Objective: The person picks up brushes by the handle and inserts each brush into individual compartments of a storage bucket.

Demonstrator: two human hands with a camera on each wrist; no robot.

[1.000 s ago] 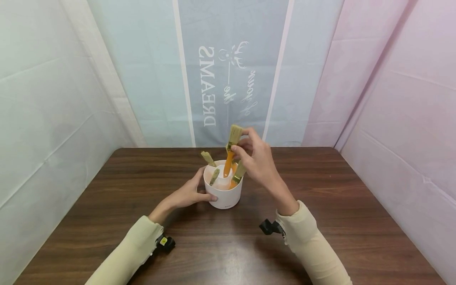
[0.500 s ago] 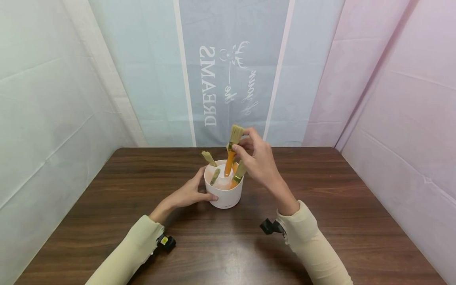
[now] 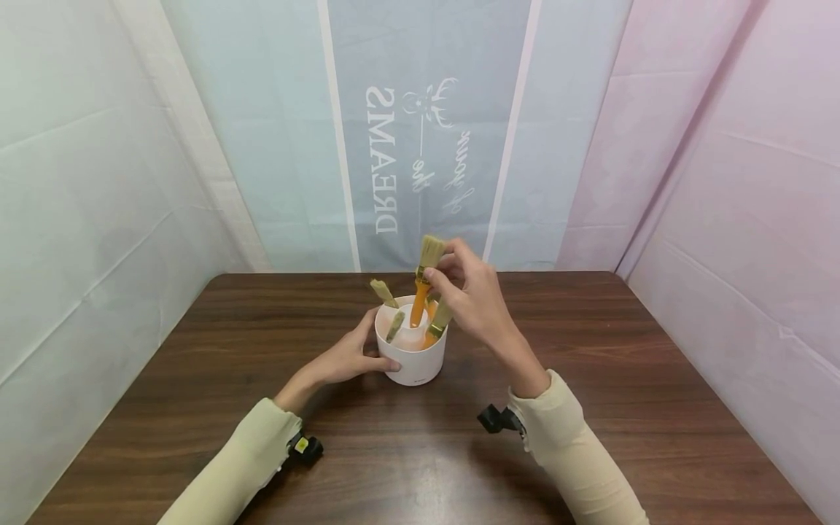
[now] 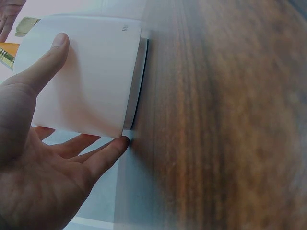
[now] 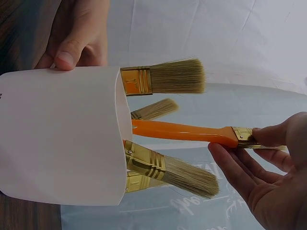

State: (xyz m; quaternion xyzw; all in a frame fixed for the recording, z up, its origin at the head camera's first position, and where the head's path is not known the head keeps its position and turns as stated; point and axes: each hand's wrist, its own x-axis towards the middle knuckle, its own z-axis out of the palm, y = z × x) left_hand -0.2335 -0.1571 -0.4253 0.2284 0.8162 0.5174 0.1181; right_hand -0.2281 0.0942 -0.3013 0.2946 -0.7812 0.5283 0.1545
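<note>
On the table stands a white round holder [image 3: 418,367] with a smaller ring in its middle. My left hand [image 3: 344,359] grips its left side, thumb across the front wall and fingers behind, as the left wrist view shows too. My right hand [image 3: 475,295] pinches a paintbrush [image 3: 418,300] by its metal band, thumb against fingers. Its bristles point up, and its orange handle [image 5: 177,131] reaches down into the holder over the middle ring. Several other paintbrushes lean in the outer part, bristles up, among them one brush [image 5: 177,76] and a tilted brush [image 5: 184,176].
The dark wooden table [image 3: 610,408] spreads around the holder. A blue-grey curtain [image 3: 426,44] with white lettering hangs behind the far edge, and pale fabric walls [image 3: 92,219] rise at both sides. Black wrist cameras [image 3: 305,448] sit at the sleeves.
The paintbrush in my right hand has come down very slightly toward the holder. My left hand and the holder have stayed put.
</note>
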